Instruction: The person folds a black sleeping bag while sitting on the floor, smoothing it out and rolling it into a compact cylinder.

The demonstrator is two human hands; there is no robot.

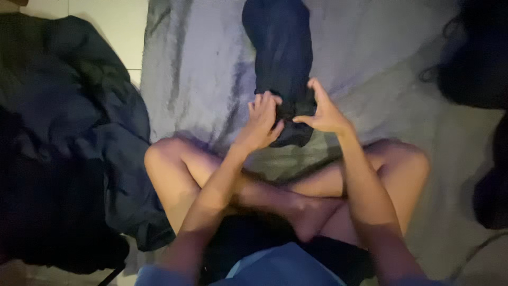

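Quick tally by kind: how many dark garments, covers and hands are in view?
Dark garment being held: 1
Dark clothes heaps, left and right: 2
Grey cover: 1
Hands, left hand and right hand: 2
Total: 6

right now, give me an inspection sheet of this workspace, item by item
surface: grey blanket spread on the floor, wrinkled
job's things: dark blue garment, lying lengthwise, its near end bunched between both hands
clutter: heap of dark clothes at left; dark pile at right, too dim to identify
grippers: left hand and right hand both grip the garment's near end
cables: thin dark cord at lower right, unclear
surroundings: pale floor tiles at top left; the person sits cross-legged; dim light
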